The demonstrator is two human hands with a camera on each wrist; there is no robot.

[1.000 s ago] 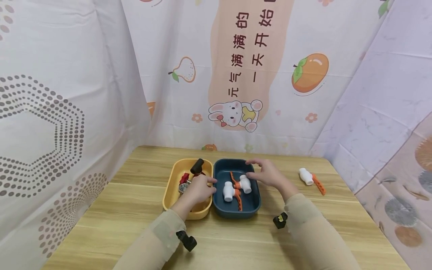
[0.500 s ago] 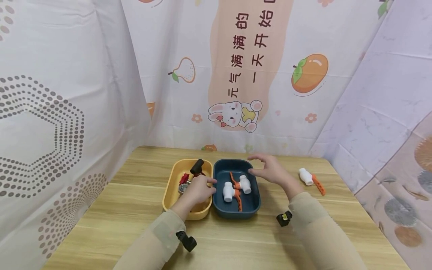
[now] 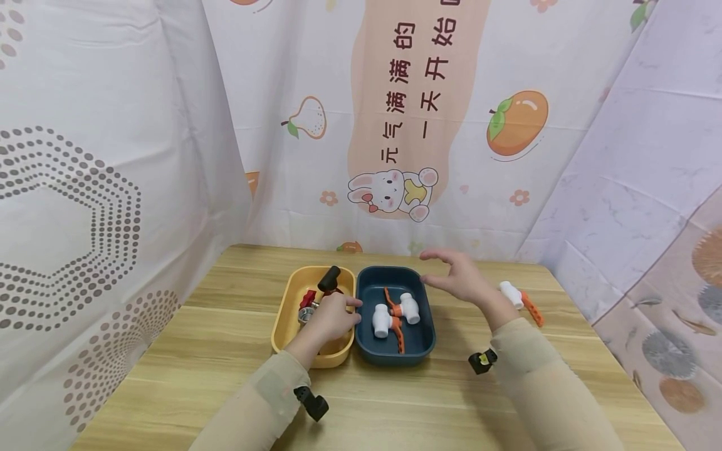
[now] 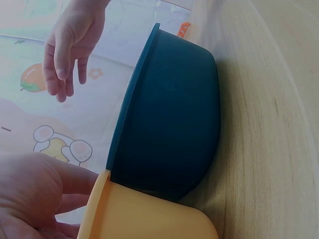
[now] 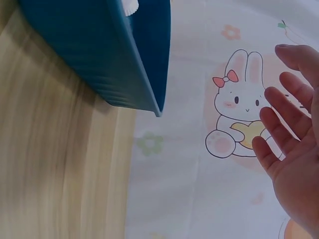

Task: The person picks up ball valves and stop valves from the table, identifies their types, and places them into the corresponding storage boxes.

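My left hand hovers or rests over the right side of the yellow bin, fingers loosely extended and touching or close to its rim; nothing shows in its grasp. Under and beyond it in that bin lie metal fittings, one with a red handle and one with a black handle. To the right, my right hand is held in the air past the right rim of the dark blue bin, fingers spread and holding nothing. Inside the blue bin are two white ball valves with orange lever handles.
Another white ball valve with an orange handle lies on the wooden table, right of the blue bin and partly behind my right forearm. Both bins stand side by side. Printed curtains hang behind and at both sides.
My right hand has moved right, from over the blue bin's right rim to just outside it, fingers still spread. The left hand, both bins and the valves have not moved.
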